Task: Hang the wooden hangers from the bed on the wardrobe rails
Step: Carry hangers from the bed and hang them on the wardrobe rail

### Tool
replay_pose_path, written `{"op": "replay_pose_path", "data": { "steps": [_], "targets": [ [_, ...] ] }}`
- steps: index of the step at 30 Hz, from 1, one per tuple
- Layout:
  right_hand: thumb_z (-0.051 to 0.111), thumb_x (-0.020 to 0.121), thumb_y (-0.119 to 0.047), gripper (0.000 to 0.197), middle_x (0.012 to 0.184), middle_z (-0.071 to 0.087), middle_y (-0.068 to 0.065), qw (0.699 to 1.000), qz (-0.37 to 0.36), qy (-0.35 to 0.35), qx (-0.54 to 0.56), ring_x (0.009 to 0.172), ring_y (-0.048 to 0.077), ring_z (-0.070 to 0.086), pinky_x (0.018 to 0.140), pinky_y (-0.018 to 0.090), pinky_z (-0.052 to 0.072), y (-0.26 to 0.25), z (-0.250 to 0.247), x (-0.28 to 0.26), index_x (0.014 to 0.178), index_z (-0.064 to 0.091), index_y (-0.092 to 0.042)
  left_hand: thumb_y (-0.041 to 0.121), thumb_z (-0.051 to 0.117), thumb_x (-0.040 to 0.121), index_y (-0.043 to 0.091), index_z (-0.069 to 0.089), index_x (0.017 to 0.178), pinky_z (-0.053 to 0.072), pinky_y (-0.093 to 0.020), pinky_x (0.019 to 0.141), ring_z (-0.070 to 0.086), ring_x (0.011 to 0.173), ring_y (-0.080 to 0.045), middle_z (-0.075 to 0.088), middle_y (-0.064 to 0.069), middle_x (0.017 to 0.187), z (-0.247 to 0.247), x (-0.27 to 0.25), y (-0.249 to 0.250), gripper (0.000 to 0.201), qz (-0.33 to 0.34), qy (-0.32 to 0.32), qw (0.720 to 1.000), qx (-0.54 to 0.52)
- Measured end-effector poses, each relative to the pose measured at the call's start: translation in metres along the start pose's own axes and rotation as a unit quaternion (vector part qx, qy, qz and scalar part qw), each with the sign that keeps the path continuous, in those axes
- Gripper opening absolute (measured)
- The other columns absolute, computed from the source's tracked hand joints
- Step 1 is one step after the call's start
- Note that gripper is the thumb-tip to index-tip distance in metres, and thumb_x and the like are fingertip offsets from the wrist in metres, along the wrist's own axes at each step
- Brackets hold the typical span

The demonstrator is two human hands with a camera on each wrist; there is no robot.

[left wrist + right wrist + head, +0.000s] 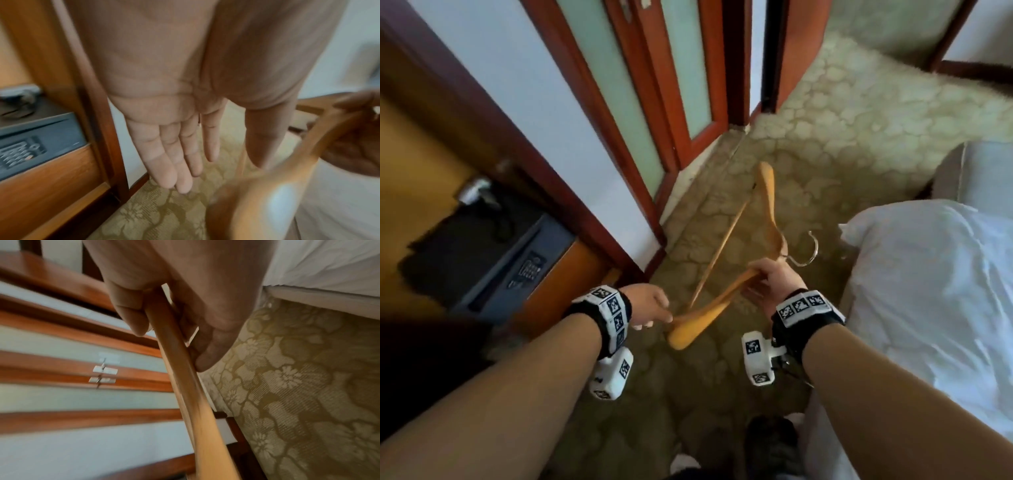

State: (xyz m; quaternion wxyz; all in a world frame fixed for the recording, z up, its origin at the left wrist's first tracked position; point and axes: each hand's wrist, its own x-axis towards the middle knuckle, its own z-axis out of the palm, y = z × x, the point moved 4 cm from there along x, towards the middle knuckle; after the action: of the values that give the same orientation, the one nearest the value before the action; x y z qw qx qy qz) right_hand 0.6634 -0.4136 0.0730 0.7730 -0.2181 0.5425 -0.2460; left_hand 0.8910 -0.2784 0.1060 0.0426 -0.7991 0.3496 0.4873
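While the right hand [774, 279] pinches the wooden hanger [722, 294] near its neck, thumb and fingers curled round the wood, the thing hangs out over the carpet [842, 137] with its metal hook [808, 250] poking toward the bed [935, 291]. One arm of the hanger runs down and left to the left hand [650, 305], which sits right at that end. From the left wrist view its fingers [176, 159] are straight and loosely together, palm spread, not wrapped around anything; whether they actually touch the wood I can't tell, it's all blur there.

Room to move is a bit tight: the bed edge is just beside the right wrist, and the open wardrobe [592, 144] frame is on the left. Between them is a strip of floral beige carpet. Inside the wardrobe, low down, there's a dark safe [524, 260] with a keypad on a wooden shelf. Farther along are wood-framed doors [671, 68] with pale green panels.
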Motion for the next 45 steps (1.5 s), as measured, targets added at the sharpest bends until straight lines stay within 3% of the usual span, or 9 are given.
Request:
{"op": "replay_pose_path", "data": {
  "steps": [3, 8, 16, 19, 25, 31, 38, 41, 45],
  "targets": [
    [0.073, 0.077, -0.005, 0.024, 0.069, 0.066, 0.008, 0.997, -0.019, -0.037, -0.059, 0.062, 0.024, 0.065, 0.062, 0.038, 0.056, 0.014, 0.048, -0.033, 0.097, 0.064, -0.013, 0.019, 0.066, 0.095, 0.017, 0.060, 0.102, 0.037, -0.026, 0.050, 0.050, 0.058, -0.015, 0.059, -0.006, 0.089, -0.023, -0.042, -0.030, 0.010, 0.005, 0.001, 0.985, -0.171],
    [0.077, 0.075, -0.008, 0.026, 0.083, 0.064, 0.013, 0.975, -0.063, -0.157, -0.146, 0.063, 0.021, 0.063, 0.040, 0.024, 0.041, 0.020, 0.146, -0.097, 0.095, 0.064, -0.017, 0.021, 0.062, 0.098, 0.009, 0.063, 0.110, 0.050, -0.027, 0.062, 0.062, 0.076, -0.018, 0.062, -0.008, 0.098, -0.072, -0.119, -0.060, 0.017, 0.098, 0.081, 0.946, -0.298],
    [0.073, 0.074, -0.006, 0.028, 0.079, 0.058, 0.010, 0.930, -0.085, -0.276, -0.228, 0.065, 0.021, 0.058, 0.048, 0.025, 0.042, 0.038, 0.255, -0.166, 0.099, 0.063, -0.012, 0.014, 0.067, 0.094, 0.012, 0.062, 0.118, 0.056, -0.037, 0.085, 0.070, 0.095, -0.024, 0.072, -0.011, 0.107, -0.103, -0.190, -0.093, 0.025, 0.183, 0.108, 0.845, -0.491],
    [0.075, 0.064, -0.013, 0.040, 0.083, 0.058, 0.014, 0.920, -0.070, -0.289, -0.255, 0.069, 0.025, 0.058, 0.051, 0.027, 0.044, 0.045, 0.278, -0.181, 0.102, 0.065, -0.006, 0.002, 0.067, 0.092, 0.013, 0.046, 0.139, 0.061, -0.034, 0.073, 0.073, 0.095, -0.027, 0.071, -0.019, 0.114, -0.105, -0.195, -0.109, 0.052, 0.190, 0.090, 0.797, -0.567],
    [0.065, 0.064, -0.023, 0.030, 0.083, 0.060, 0.007, 0.878, -0.032, -0.319, -0.356, 0.073, 0.019, 0.054, 0.064, 0.032, 0.039, 0.056, 0.317, -0.193, 0.091, 0.064, -0.010, 0.005, 0.076, 0.085, 0.043, 0.023, 0.151, 0.054, -0.041, 0.095, 0.074, 0.101, -0.025, 0.067, -0.005, 0.128, -0.112, -0.201, -0.136, 0.093, 0.197, 0.184, 0.759, -0.593],
    [0.069, 0.075, -0.030, 0.026, 0.088, 0.072, 0.005, 0.805, -0.048, -0.388, -0.447, 0.079, 0.017, 0.068, 0.071, 0.031, 0.050, 0.038, 0.358, -0.195, 0.095, 0.072, -0.013, 0.010, 0.073, 0.091, 0.045, 0.030, 0.151, 0.051, -0.052, 0.102, 0.072, 0.105, -0.029, 0.073, -0.010, 0.118, -0.131, -0.213, -0.148, 0.082, 0.195, 0.246, 0.702, -0.639],
    [0.067, 0.079, -0.048, 0.039, 0.092, 0.071, -0.002, 0.712, -0.119, -0.403, -0.562, 0.087, 0.014, 0.061, 0.085, 0.034, 0.049, -0.011, 0.396, -0.192, 0.099, 0.072, -0.015, 0.023, 0.079, 0.087, 0.046, 0.040, 0.139, 0.054, -0.059, 0.094, 0.072, 0.104, -0.033, 0.071, -0.008, 0.121, -0.163, -0.233, -0.118, 0.069, 0.176, 0.348, 0.695, -0.604],
    [0.067, 0.070, -0.056, 0.052, 0.089, 0.063, -0.001, 0.669, -0.177, -0.410, -0.595, 0.082, 0.015, 0.057, 0.074, 0.031, 0.048, -0.035, 0.423, -0.194, 0.103, 0.070, -0.015, 0.046, 0.087, 0.074, 0.047, 0.044, 0.136, 0.051, -0.065, 0.094, 0.071, 0.103, -0.038, 0.073, -0.006, 0.118, -0.185, -0.239, -0.113, 0.075, 0.152, 0.395, 0.707, -0.567],
    [0.069, 0.078, -0.045, 0.037, 0.095, 0.062, 0.013, 0.632, -0.205, -0.446, -0.599, 0.088, 0.023, 0.061, 0.083, 0.032, 0.048, -0.065, 0.457, -0.208, 0.104, 0.068, -0.018, 0.019, 0.073, 0.091, 0.039, 0.057, 0.117, 0.057, -0.059, 0.086, 0.070, 0.102, -0.038, 0.071, -0.020, 0.112, -0.214, -0.257, -0.110, 0.036, 0.147, 0.429, 0.705, -0.546]
  ]
}}
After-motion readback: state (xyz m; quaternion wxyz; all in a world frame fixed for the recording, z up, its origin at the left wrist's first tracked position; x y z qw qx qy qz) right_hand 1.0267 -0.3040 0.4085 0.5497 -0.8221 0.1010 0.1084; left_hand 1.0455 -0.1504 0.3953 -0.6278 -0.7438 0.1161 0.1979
